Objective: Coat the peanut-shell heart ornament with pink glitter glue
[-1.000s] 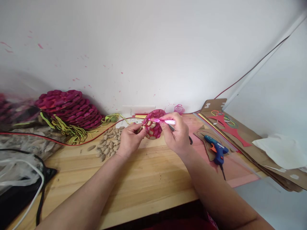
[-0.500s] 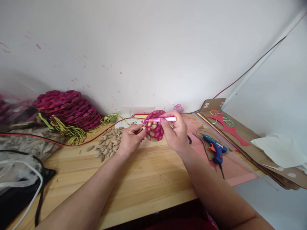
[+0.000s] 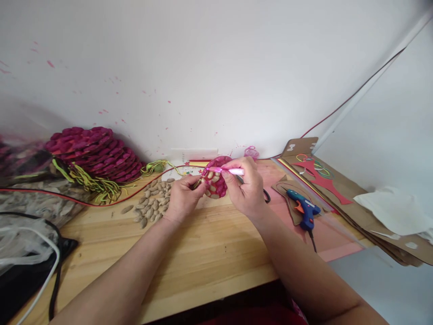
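While L hand (image 3: pixel 185 195) pinches a pink disc (image 3: pixel 221 187) by its edge over the surface (image 3: pixel 203 243), R hand (image 3: pixel 248 186), clamped on a pink-tipped tool (image 3: pixel 236 171), works nr. its rim: coloring, apparently; next move prob. calls for steady strokes on pale pieces (image 3: pixel 215 179).

Soft light brightens the wall (image 3: pixel 216 67) (top right corner darkens); far left blurs.

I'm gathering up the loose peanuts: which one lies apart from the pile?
The leftmost loose peanut: it lies alone on the wooden table, while the others bunch together to its right, beside the left hand.
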The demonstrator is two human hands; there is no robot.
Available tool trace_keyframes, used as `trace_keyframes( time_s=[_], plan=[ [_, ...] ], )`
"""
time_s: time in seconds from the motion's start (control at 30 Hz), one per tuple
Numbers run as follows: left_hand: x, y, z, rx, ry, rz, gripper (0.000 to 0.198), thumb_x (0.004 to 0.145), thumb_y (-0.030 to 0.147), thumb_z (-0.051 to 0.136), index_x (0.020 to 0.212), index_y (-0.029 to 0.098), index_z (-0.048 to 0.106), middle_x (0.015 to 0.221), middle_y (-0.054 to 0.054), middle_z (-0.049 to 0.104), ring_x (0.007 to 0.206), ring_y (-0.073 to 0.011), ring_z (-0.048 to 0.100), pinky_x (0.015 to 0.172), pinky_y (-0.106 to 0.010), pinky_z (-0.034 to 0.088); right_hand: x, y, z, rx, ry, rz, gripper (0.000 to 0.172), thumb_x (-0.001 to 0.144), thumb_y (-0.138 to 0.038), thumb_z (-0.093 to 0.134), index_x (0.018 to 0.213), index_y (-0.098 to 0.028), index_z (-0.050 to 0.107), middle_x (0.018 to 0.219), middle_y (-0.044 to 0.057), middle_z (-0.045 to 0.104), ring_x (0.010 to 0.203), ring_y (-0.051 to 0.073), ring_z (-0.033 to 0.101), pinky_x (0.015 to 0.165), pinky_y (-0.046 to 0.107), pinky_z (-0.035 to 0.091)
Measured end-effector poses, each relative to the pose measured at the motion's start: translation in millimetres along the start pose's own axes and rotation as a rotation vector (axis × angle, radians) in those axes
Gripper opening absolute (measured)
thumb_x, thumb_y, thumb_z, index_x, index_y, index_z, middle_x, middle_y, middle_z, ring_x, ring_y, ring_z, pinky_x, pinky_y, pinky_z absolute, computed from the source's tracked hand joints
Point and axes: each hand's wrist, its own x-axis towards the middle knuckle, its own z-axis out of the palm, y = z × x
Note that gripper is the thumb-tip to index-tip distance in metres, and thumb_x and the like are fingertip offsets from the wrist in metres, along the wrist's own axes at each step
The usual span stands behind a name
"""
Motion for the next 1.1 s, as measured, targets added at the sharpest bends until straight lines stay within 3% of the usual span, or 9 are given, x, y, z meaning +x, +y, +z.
trace_keyframes(
  time_s=[0.23, 0.7, 1.1],
  plan=[
    [0.7, 3.7, -0.8, -0.147, -0.033, -0.108, 0.024, 0.078, 0.041, 0.075, 0.073, 0.018, 0.074, 0.053, 0.004, 0.05, 0.05, -0.0105, 0.039, 0.048, -0.025, 0.03, -2.2, 9.2, 2.4, 0.103, 0.031, 0.132, 0.01, 0.098, -0.035, 0.061, 0.097, -0.025, 0.063, 0.096, 0.004, 0.073, 0.091, 0.021, 0.066, 0.084, 0.04, 0.051],
    [1.5, -2.0, -0.1, -0.304, -0.134, -0.218, 0.039, 0.072, 0.051, 0.084, 0.063, 0.017, 0.067, 0.053, 0.002, 0.05, 0.052, -0.0092, 0.038, 0.05, -0.024, 0.028, -3.1, 12.3, 6.3, 0.144, 0.03, 0.177, 0.007, 0.097, -0.031, 0.062, 0.096, -0.024, 0.064, 0.096, 0.003, 0.073, 0.092, 0.02, 0.068, 0.086, 0.037, 0.051],
    [2.3, -0.1, 2.3, -0.424, -0.166, -0.28, 0.046, 0.06, 0.056, 0.092, 0.072, 0.014, 0.077, 0.06, -0.001, 0.059, 0.055, -0.0094, 0.044, 0.053, -0.023, 0.036, -2.6, 17.8, 7.8, 0.127, 0.027, 0.196, 0.007, 0.097, -0.032, 0.062, 0.096, -0.026, 0.063, 0.098, 0.003, 0.075, 0.096, 0.021, 0.069, 0.088, 0.039, 0.052]
  ],
)
